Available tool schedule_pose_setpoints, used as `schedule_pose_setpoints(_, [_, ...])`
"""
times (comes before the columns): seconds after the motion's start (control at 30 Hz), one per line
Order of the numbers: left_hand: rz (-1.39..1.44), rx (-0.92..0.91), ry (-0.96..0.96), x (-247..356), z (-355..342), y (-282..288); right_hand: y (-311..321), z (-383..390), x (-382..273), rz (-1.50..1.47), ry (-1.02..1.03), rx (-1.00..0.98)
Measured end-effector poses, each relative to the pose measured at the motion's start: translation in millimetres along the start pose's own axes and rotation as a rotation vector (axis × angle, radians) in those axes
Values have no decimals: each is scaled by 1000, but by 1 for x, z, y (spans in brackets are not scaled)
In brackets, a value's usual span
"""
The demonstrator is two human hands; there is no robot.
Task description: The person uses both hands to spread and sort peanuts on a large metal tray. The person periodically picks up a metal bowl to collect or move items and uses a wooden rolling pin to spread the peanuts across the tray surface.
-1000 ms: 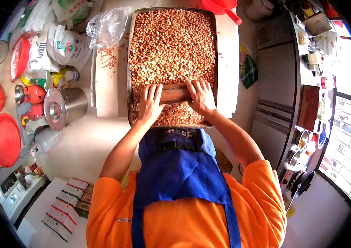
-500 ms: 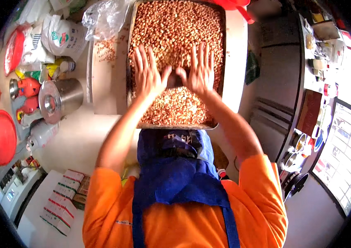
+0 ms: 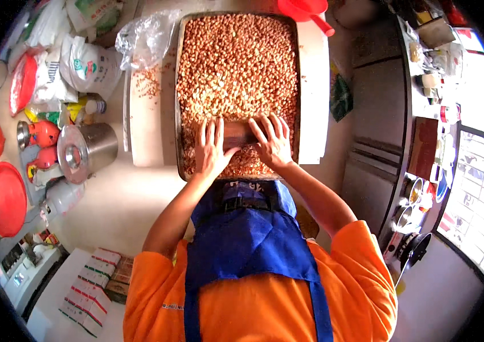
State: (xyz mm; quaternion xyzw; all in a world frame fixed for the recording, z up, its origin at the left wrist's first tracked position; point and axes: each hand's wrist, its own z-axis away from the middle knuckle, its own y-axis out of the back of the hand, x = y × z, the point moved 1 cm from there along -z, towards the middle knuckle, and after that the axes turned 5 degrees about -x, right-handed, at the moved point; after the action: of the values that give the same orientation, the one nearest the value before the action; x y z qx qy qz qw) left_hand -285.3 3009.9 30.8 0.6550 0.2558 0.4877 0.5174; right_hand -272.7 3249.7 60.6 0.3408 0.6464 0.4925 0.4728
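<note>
A large dark-rimmed baking tray (image 3: 180, 74) lies in front of me, spread with reddish-brown peanuts (image 3: 236, 62). My left hand (image 3: 212, 145) rests palm down in its near part, fingers stretched forward. Opposite it, my right hand (image 3: 272, 141) lies with fingers spread and slightly bent. Between the hands shows a smooth brown surface (image 3: 240, 132); whether this is a wooden block or the tray's bare bottom I cannot tell. Both hands touch its sides. Paler, broken-looking peanuts lie closer to me, partly covered by my hands.
The tray sits on a pale table (image 3: 146, 122) with loose bits at its left. A clear plastic bag (image 3: 146, 39) and a red strainer-like utensil (image 3: 306, 8) flank the far end. Leftward stand a steel pot (image 3: 98, 149) and a red lid (image 3: 5, 198); boxes (image 3: 89, 290) sit lower left.
Both hands have drawn back toward me through the peanuts, from the tray's middle to its near part. The brown surface between them shows wider now.
</note>
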Motion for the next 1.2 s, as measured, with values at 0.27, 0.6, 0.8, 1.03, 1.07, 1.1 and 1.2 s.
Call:
schedule_pose_setpoints(0.27, [90, -175, 34, 20, -30, -13, 45, -2, 42, -23, 66, -32])
schedule_pose_setpoints(0.6, [-27, 128, 21, 12, -159, 3, 10, -97, 87, -3, -69, 121])
schedule_pose_setpoints(0.8, [53, 252, 98, 10, -143, -1, 6, -81, 69, -7, -146, 85])
schedule_pose_setpoints(1.03, [108, 43, -4, 25, -13, -11, 7, 24, 12, 105, -106, -153])
schedule_pose_setpoints(1.07, [74, -11, -13, 18, -11, -9, 10, 17, 19, 76, -94, -145])
schedule_pose_setpoints(1.1, [42, -66, -18, 10, -14, -9, 11, 4, 29, 47, -80, -138])
schedule_pose_setpoints(1.2, [14, -121, -52, -3, -19, 8, 26, -19, 26, -61, 25, -205])
